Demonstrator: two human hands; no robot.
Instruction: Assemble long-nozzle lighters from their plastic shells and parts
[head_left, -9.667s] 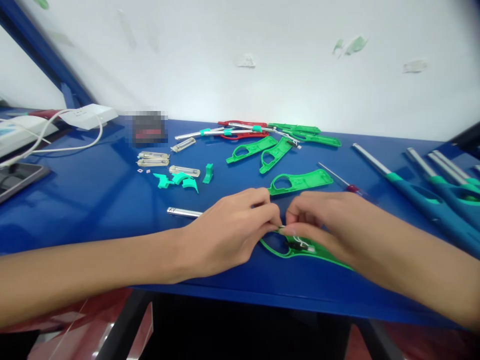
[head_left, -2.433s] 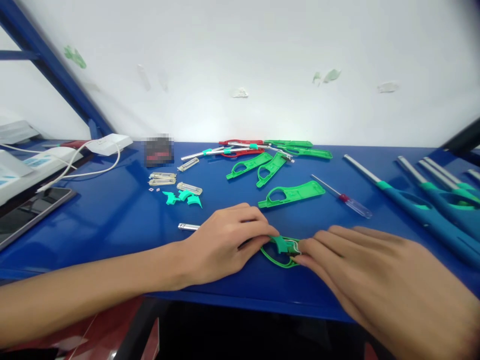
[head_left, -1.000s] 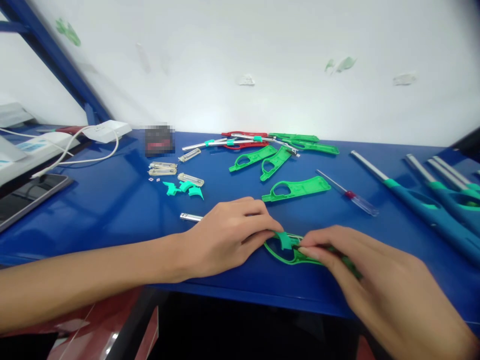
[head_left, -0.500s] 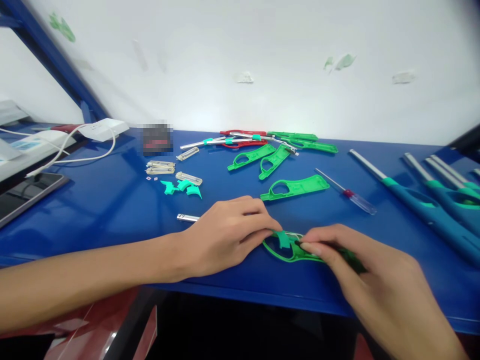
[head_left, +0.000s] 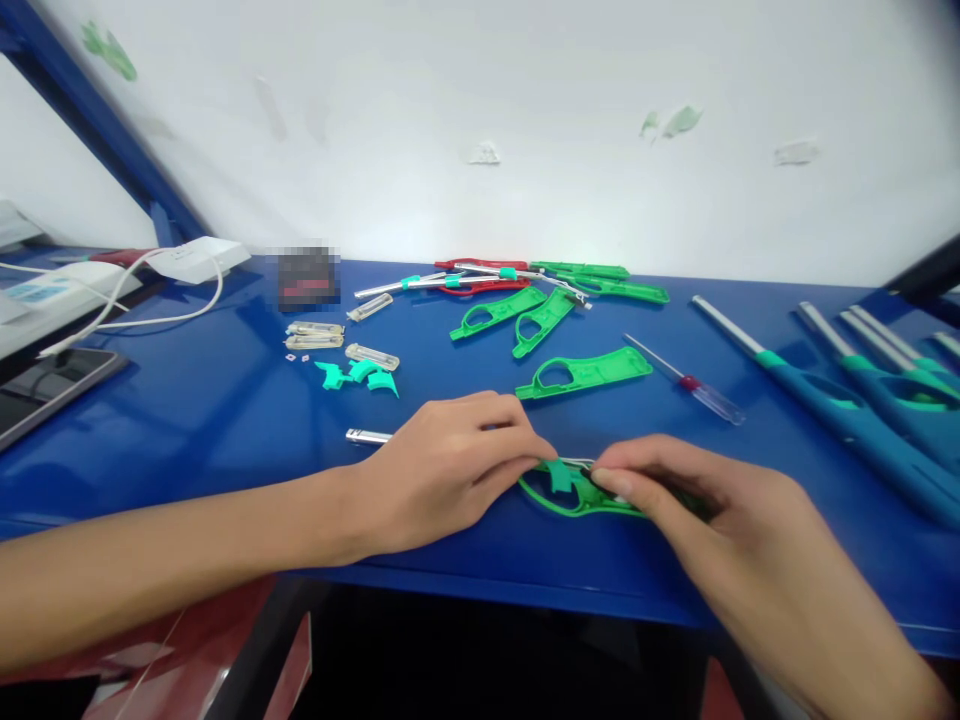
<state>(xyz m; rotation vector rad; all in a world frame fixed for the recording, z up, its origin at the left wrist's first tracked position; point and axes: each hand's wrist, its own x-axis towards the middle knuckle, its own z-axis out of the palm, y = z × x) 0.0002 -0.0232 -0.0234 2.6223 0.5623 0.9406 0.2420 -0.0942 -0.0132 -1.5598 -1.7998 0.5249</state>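
An opened green utility lighter (head_left: 564, 510) lies near the front of the table, with a turquoise trigger (head_left: 559, 475) and a thin white wire inside its shell. My left hand (head_left: 465, 460) is closed around its neck end; its metal tube (head_left: 367, 437) sticks out to the left from behind that hand. At the handle, my right hand (head_left: 697, 500) pinches a small black part (head_left: 587, 478) between thumb and forefinger. Just behind lies a separate green shell half (head_left: 600, 374). My right fingers and palm cover much of the handle.
A screwdriver (head_left: 694, 385) lies behind my right hand. Several assembled blue lighters (head_left: 847, 410) line the right. Turquoise triggers (head_left: 364, 372) and clear fuel tanks (head_left: 315, 335) lie at left, near a phone (head_left: 60, 395). Green shells (head_left: 495, 313) and metal tubes (head_left: 442, 283) are at the back.
The whole view has shifted slightly. Both hands keep nearly the same hold on the lighter, my right fingertips still pinching at the black part.
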